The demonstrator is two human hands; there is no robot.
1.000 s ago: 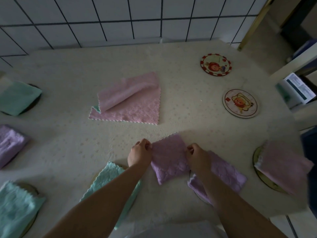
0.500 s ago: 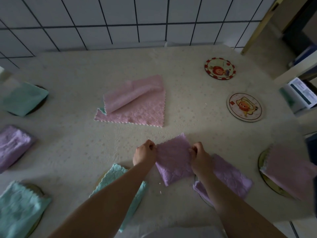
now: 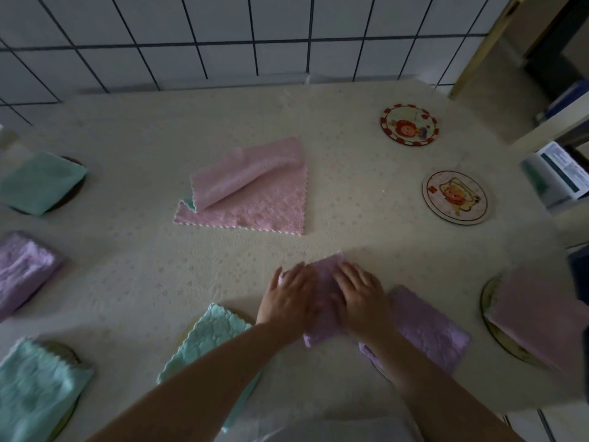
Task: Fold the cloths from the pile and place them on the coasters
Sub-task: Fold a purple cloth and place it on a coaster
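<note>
A folded purple cloth (image 3: 325, 282) lies on the table near the front, and both hands press flat on it. My left hand (image 3: 291, 298) covers its left half with straight fingers. My right hand (image 3: 361, 296) covers its right half the same way. The pile (image 3: 255, 193) in the middle of the table shows pink cloths with one corner turned over and a green edge beneath. Two bare picture coasters stand at the right: a red-rimmed one (image 3: 409, 125) and a pale one (image 3: 455, 196).
Folded cloths sit on coasters around the table (image 3: 127, 266): green (image 3: 38, 183) and purple (image 3: 22, 272) at the left, green (image 3: 35, 387) at front left, green (image 3: 207, 339) by my left arm, purple (image 3: 427, 327) by my right arm, pink (image 3: 538, 314) at the right. A tiled wall stands behind.
Both hands let go of the purple cloth's edges and now lie flat on top of it. The cloth looks narrower, folded over once more.
</note>
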